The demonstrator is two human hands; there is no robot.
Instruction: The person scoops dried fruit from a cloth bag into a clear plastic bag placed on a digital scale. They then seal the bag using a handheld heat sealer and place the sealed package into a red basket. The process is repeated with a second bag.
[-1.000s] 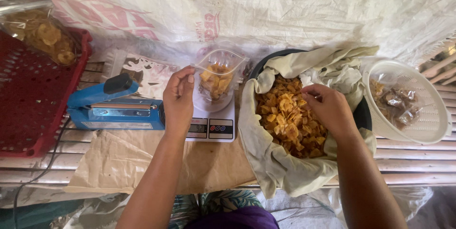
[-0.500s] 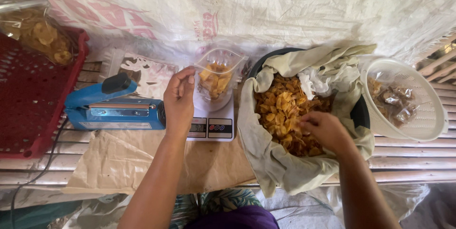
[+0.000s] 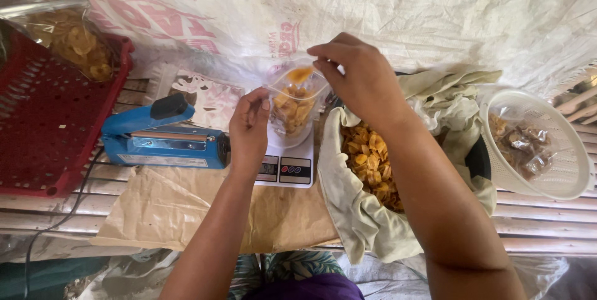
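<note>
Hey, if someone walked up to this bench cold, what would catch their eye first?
Probably the two hands at the centre: the left hand steadies a clear bag of yellow chips standing on a small white scale, while the right hand hovers over its mouth. Right of that, a cloth-lined bowl of chips sits open. To the left lie a blue heat sealer and a red crate.

Scale (image 3: 287,164) sits at centre w/ a clear bag (image 3: 293,102) on it. Left hand (image 3: 249,129) touches the bag at 9 o'clock; right hand (image 3: 356,76) is over the bag mouth at 1 o'clock. Heat sealer (image 3: 163,139) at 9 of scale, crate (image 3: 50,120) beyond it. Cloth-lined basin of chips (image 3: 373,166) at 3; strainer (image 3: 563,169) further at 3.
</note>
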